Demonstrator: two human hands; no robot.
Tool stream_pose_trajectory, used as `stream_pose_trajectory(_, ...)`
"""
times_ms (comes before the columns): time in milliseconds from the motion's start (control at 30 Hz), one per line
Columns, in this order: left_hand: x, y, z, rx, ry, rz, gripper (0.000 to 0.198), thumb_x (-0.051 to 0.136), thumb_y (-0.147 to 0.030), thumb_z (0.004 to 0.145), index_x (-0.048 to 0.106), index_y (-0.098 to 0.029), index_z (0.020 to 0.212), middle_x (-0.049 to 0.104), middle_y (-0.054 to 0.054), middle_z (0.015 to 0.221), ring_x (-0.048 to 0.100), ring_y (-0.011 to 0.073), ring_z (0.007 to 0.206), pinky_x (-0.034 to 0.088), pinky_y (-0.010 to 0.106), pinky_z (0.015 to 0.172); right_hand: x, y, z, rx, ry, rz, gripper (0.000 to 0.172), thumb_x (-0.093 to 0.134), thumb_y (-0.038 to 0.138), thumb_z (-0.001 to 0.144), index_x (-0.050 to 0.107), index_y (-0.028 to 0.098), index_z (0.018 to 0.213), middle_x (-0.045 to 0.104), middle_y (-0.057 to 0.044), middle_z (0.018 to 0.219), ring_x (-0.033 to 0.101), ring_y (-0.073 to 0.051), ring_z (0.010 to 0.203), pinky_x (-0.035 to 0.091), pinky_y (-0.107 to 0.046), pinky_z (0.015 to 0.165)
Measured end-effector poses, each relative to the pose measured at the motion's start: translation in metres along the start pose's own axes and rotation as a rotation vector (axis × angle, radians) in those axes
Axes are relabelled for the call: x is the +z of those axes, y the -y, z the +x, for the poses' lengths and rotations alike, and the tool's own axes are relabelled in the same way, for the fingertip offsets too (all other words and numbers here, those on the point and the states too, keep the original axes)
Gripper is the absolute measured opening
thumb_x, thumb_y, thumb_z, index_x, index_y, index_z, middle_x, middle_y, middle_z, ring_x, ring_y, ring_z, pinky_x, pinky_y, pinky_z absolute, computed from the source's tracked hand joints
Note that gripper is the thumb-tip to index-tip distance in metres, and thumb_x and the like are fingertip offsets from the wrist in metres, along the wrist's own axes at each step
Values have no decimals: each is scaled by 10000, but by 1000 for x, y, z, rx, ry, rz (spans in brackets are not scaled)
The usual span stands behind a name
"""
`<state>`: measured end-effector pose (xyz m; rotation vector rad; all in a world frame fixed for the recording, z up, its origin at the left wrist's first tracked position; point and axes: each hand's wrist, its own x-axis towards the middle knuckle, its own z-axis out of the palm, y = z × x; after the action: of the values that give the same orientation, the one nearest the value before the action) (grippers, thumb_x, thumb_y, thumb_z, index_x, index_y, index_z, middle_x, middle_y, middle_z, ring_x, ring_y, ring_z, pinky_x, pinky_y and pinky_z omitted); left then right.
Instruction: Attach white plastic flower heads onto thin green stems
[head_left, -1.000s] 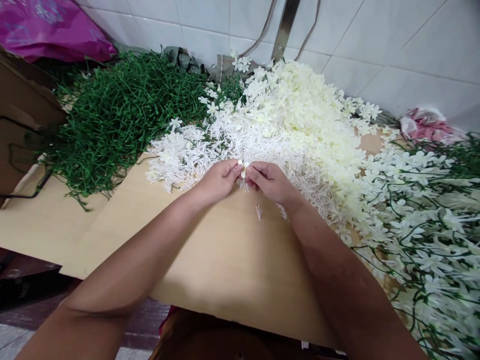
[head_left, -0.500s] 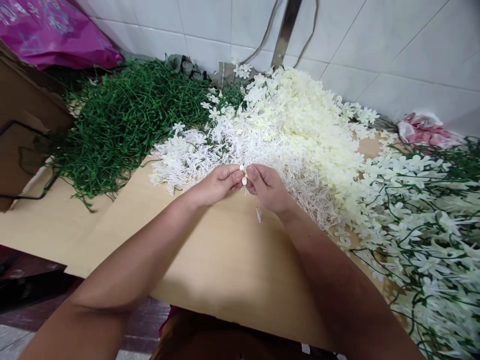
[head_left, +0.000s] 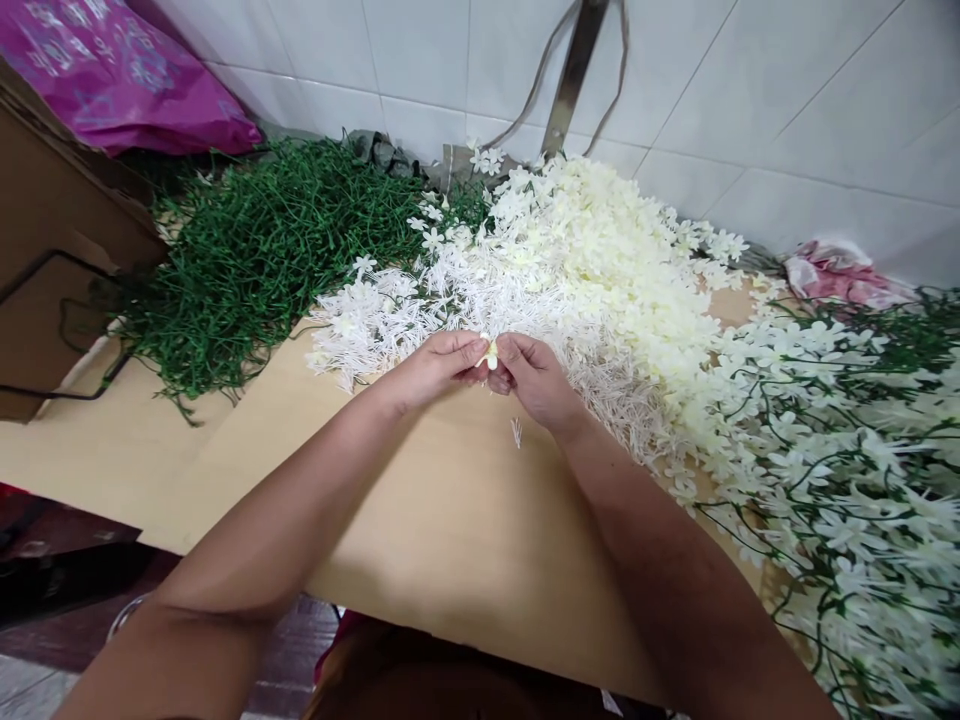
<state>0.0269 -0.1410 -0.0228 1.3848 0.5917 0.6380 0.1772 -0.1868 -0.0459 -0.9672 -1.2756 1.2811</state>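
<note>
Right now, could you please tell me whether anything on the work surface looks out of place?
One white stamen sprig lies alone on the tan cardboard, below the right hand in the picture; it looks stray because similar sprigs are heaped beyond.

Pinching small cream flower point(head_left: 492, 361) between left hand point(head_left: 450, 357) and right hand point(head_left: 536, 375), close to near edge of white sprigs point(head_left: 517, 290). Got one loose sprig point(head_left: 516, 433) below, on cardboard point(head_left: 442, 510). Also see green stems point(head_left: 285, 250) heaped left, cream blossoms point(head_left: 626, 245) piled behind, stemmed flowers point(head_left: 847, 465) right.
</note>
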Motion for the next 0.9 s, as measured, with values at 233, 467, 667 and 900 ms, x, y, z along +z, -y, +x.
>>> stream_pose_trajectory(233, 23, 8, 4, -239, -334, -547, 432, 527, -510, 891, 643, -145, 692, 633, 38, 623, 579, 129, 568, 460, 242, 570, -1, 34, -6, 4, 8, -716, 372, 529, 406, 889, 477, 190, 591, 447, 39, 546, 385, -86, 510, 313, -264, 542)
stream_pose_trajectory(467, 56, -6, -7, -261, -556, -990, 432, 356, -377, 984, 607, -151, 716, 654, 44, 677, 684, 174, 829, 533, 306, 864, 36, 0, 3, -275, -372, -1095, 180, 462, 221, 880, 584, 184, 752, 629, -106, 883, 529, -225, 886, 444, -394, 832)
stream_pose_trajectory(667, 53, -1, -5, -87, -487, -976, 437, 355, -467, 976, 651, -153, 906, 699, 66, 909, 642, 176, 1093, 502, 269, 969, 46, -2, 16, -417, -489, -804, 315, 421, 397, 946, 632, 185, 1047, 668, -120, 1137, 531, -258, 1190, 381, -476, 1087)
stream_pose_trajectory(900, 55, -1, -9, -64, -337, -934, 262, 461, -299, 934, 673, -166, 1011, 717, 57, 991, 662, 167, 1065, 512, 285, 957, 60, 22, 7, -465, -362, -592, 344, 407, 357, 960, 600, 179, 1182, 648, -139, 1226, 585, -237, 1205, 453, -423, 1073)
